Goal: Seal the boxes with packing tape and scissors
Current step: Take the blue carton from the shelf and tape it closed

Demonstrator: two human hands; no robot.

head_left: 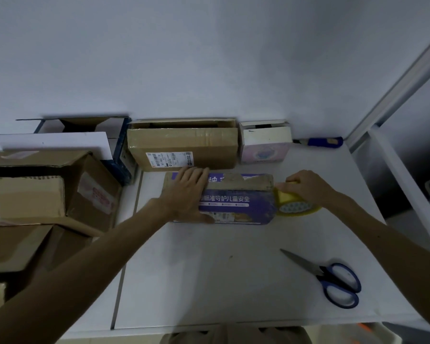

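A purple box (236, 202) with white print lies flat on the white table (209, 269), a little beyond the middle. A torn brown cardboard flap runs along its far top edge.

The left grip (184, 192) lies flat on the left part of this box. Its fingers are straight and close together and point toward the wall, and the thumb runs along the near edge of the box. It presses on the box without clasping it.

The right grip (305, 187) is at the right end of the same box, with its fingers curled over a yellow tape roll (296, 207). The roll stands tilted on the table and touches the right end of the box, with its open core facing the camera. Whether a strip of tape already runs onto the box cannot be told.

The scissors (333, 276), with blue handles and blades together, lie on the table nearer the person and to the right, well apart from both grips, tips pointing toward the box.

Behind the purple box, against the wall, stands a brown box with a shipping label (184, 147). To its right is a small white and pink box (266, 142), then a blue-handled knife (325, 142). To the left are an open blue and white box (85, 135) and a pile of brown cardboard boxes (35, 194).
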